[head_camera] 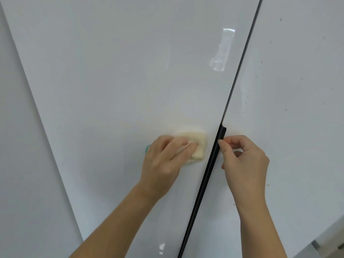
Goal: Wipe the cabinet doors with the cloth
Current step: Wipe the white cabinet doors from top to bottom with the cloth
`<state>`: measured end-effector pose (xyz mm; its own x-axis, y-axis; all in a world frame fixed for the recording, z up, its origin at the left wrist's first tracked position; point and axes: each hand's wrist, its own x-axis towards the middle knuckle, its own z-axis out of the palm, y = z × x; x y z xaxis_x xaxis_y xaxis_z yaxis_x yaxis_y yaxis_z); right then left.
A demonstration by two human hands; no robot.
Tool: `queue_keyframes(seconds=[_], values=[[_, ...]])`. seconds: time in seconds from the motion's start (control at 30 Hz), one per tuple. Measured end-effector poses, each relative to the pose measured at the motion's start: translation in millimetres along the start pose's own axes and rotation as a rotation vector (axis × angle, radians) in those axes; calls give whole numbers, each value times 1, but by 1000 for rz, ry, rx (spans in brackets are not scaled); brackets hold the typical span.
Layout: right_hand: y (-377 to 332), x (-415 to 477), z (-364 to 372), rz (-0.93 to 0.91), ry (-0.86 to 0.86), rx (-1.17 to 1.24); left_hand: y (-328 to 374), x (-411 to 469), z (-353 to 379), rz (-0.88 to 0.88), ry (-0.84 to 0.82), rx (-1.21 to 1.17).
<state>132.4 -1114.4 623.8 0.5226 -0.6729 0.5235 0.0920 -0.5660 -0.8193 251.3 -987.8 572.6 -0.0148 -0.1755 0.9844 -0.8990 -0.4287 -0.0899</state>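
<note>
- left hand [163, 157] grips pale-yellow folded cloth [199, 144], pressing it flat vs. glossy white left cabinet door [121, 71], just left of long black handle strip [208, 175]
- teal bit of cloth peeks out at hand's far side
- right hand [243, 161]: fingers curled, tips pinching strip near its top end
- glossy white right cabinet door [297, 90]: small dark specks, cloth not on it

The cabinet doors [121, 75] look glossy and smooth; the cloth [200, 144] seems soft, the black handle strip [204, 179] matt.
</note>
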Motion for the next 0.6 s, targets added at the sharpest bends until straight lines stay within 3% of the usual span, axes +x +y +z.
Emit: queue_keyframes(seconds=[0.1, 0.3, 0.43, 0.6], values=[[1, 0, 1, 9, 4, 11, -9, -24, -19, -28, -59, 36], [0, -3, 3, -1, 31, 9, -59, 4, -45, -218, 127, 144], [0, -3, 6, 4, 53, 7, -48, -53, -46, -238, 6, 124], [0, -4, 6, -14, 59, -14, -98, -36, -74, -467, 101, 178]])
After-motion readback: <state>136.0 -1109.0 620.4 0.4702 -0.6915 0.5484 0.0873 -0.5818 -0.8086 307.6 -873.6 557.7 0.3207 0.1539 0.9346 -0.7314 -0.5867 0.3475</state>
